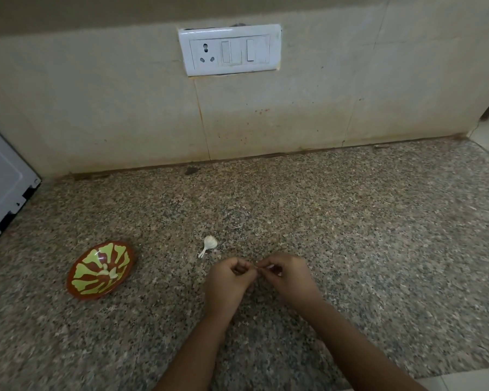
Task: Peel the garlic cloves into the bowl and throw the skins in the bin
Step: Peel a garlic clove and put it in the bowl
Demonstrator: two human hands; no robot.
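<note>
Bare forearms (198, 351) come up from six o'clock and meet low in the view, just past the near edge of the counter (350, 221). At their ends the left hand (232, 276) and right hand (287, 273) sit knuckle to knuckle above the speckled stone, both with fingers curled in. Between their fingertips they pinch a small pale clove (259, 268); most of it is hidden by the fingers, so I cannot tell how much skin is on it. A sliver of white shows under the right hand's fingers. At eleven o'clock from the hands, near but not touching them, a white bulb (210, 242) lies on the counter with its stalk pointing toward seven o'clock. At nine o'clock from the hands, well apart, stands the bowl (91, 283), brown with green leaf shapes, tilted so its inside faces the camera; a few peeled cloves (109, 272) rest near its middle. Farther off, at the nine o'clock edge of the view, the corner of a white appliance (3, 182) stands on the counter. A dark mark (192, 170) sits where the counter meets the tiled wall (96, 108). At twelve o'clock on that wall is a white switch plate (229, 49) with one socket and two switches.
</note>
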